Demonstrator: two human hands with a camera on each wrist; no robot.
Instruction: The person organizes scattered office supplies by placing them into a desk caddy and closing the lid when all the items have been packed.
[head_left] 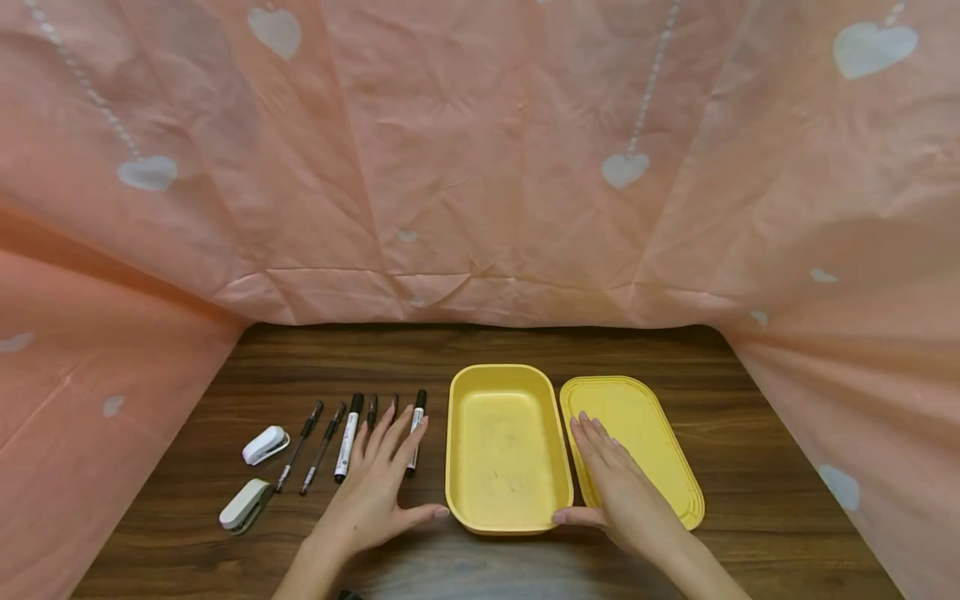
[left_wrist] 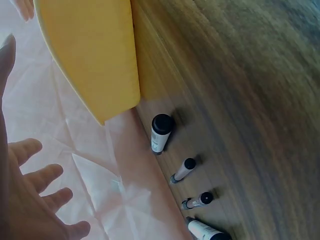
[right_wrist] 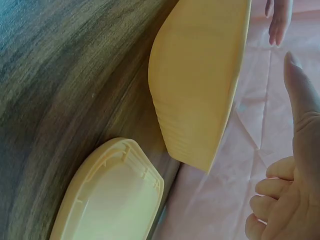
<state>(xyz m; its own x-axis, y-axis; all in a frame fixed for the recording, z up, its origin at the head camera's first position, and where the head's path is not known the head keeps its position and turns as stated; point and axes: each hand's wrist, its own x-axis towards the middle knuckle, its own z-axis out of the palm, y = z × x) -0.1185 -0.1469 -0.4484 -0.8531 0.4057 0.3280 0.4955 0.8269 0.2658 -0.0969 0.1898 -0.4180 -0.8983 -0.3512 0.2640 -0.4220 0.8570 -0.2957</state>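
Note:
A yellow rectangular box [head_left: 501, 450] stands on the wooden table, its inside bare. Its yellow lid [head_left: 648, 433] lies flat to the right. The left hand [head_left: 375, 492] hovers with spread fingers over several pens and markers, its thumb near the box's lower left corner. In the left wrist view that hand [left_wrist: 30, 200] is held above the table, off the marker [left_wrist: 161, 132]. The right hand [head_left: 626, 500] has straight fingers above the lid, thumb by the box's lower right corner; the right wrist view shows this hand [right_wrist: 295, 185] holding nothing.
A white clip-like object [head_left: 265, 445] and a second white and dark one [head_left: 243, 504] lie at the left, beside two slim pens [head_left: 300, 446]. Pink cloth [head_left: 480, 167] with white hearts surrounds the wooden table [head_left: 360, 350] at the back and sides.

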